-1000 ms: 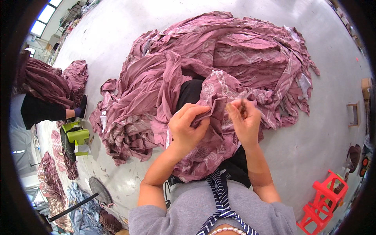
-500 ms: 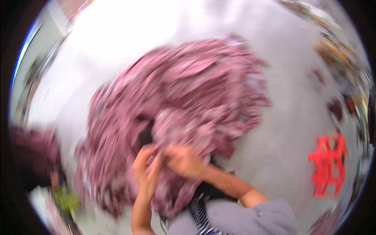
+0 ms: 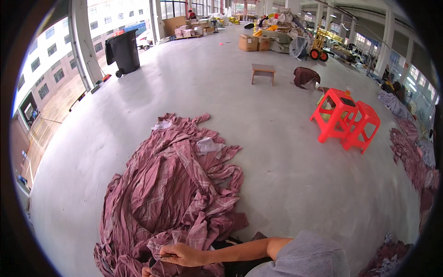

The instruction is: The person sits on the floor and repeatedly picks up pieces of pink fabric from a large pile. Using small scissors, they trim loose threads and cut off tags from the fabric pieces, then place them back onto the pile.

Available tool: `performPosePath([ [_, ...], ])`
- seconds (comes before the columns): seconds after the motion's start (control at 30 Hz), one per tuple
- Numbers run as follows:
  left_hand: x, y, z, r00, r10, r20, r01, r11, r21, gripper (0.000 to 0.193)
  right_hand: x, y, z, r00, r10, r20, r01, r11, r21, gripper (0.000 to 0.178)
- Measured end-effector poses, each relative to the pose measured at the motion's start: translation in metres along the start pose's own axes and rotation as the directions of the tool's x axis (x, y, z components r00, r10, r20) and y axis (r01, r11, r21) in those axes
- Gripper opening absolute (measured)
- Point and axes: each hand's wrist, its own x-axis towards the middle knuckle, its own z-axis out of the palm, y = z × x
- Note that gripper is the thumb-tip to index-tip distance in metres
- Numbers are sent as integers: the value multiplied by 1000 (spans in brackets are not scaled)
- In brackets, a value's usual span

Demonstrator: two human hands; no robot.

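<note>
A big heap of crumpled dusty-pink cloth (image 3: 161,184) with pale patterned stripes spreads over the floor in front of me, its near end at my lap. My right hand (image 3: 184,255) is closed over the near part of the heap, with a thin dark object (image 3: 168,255) at its fingers, too small to name. Of my left hand (image 3: 146,272) only a little shows at the lower edge, against the cloth; its fingers are mostly hidden. Two white pieces (image 3: 210,145) lie on the heap's far part.
Two red plastic stools (image 3: 336,115) stand to the right, a small wooden stool (image 3: 263,73) beyond them. A black wheeled bin (image 3: 123,53) is at the far left. Cardboard boxes (image 3: 249,42) and a yellow hand truck (image 3: 318,46) sit far back. More pink cloth (image 3: 408,154) lines the right side.
My view has swung up and to the right, bringing the far hall into sight. The heap and my hands now sit lower in the picture; my left hand has mostly left it.
</note>
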Motion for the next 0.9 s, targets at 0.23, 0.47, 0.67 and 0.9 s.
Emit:
performPosePath([
  [0.23, 0, 18, 17, 929, 310, 199, -365, 852, 376, 18, 1, -22, -22, 994, -113, 5, 113, 989, -100, 14],
  [0.47, 20, 2, -13, 973, 216, 84, -191, 953, -236, 13, 27, -34, -23, 997, -35, 62, 41, 993, -107, 10],
  [0.67, 39, 9, 26, 972, -72, 222, 122, 968, -221, 18, 22, -33, -54, 958, 283, -46, -275, 952, 137, 8],
  [0.9, 27, 0, 20, 974, -64, 219, 142, 921, -364, 11, 22, -17, -47, 963, 268, 39, -270, 938, 217, 13],
])
